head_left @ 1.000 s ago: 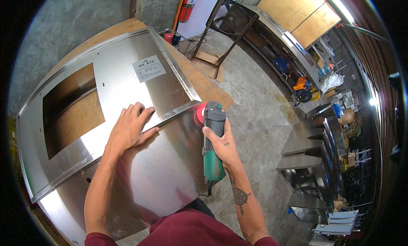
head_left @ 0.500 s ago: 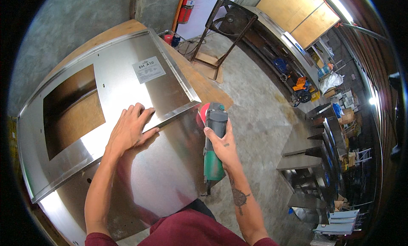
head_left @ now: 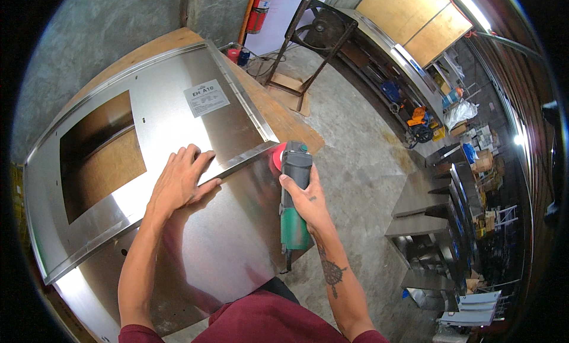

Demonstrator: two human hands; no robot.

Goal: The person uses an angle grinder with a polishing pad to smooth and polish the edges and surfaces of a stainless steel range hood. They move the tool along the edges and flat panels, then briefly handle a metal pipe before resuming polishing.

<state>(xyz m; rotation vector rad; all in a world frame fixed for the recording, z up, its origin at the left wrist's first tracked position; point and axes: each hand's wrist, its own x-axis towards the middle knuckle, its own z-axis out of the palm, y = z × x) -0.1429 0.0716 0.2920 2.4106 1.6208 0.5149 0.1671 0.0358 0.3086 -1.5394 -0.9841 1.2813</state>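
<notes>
Trailing from the green-and-black angle grinder [head_left: 293, 225] near the maroon shirt [head_left: 267, 319], the power cord [head_left: 288, 263] is my first flag: a snag could tug the tool sideways. The right hand [head_left: 311, 203] is clamped round the grinder body, thumb over the near side, one-handed. If the disc bites, I'd expect kickback to twist that grip.

The left hand [head_left: 184, 177] lies on the stainless-steel cabinet [head_left: 219, 230], index finger and thumb apart across the flanged edge [head_left: 246, 157], nothing picked up. Risk: the disc skating left along that edge toward the fingers; bare skin, no glove. A sharp lip could cut too.

The red disc [head_left: 277, 158] sits right beside the cabinet's right-hand corner; from my view I can't tell contact from a hair's gap, nor whether it's spinning. Tilted wrong, it might gouge the face or round the corner too far. The paper label [head_left: 206, 98] further up could get scuffed if it slips.

Beyond, the plywood tabletop [head_left: 305, 134] carries the cabinet; hard pushing could shift it. Farther off, a dark fan [head_left: 321, 26] and a red fire extinguisher [head_left: 259, 12], out of arm's reach should sparks fly.
</notes>
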